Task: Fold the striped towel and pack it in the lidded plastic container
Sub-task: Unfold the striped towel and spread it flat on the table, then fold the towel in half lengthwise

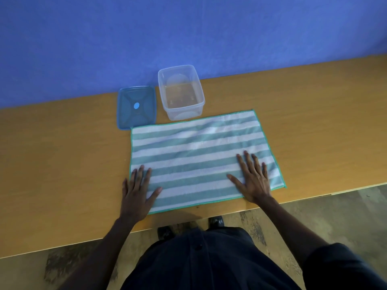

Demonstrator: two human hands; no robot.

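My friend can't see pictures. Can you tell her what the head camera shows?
A striped towel lies spread flat on a wooden table, with the left hand and right hand pressing flat on it. Behind it stand an open clear container and its blue lid.

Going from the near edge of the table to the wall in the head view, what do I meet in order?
Table edge → left hand and right hand, both flat on the striped towel → blue lid and clear container → blue wall.
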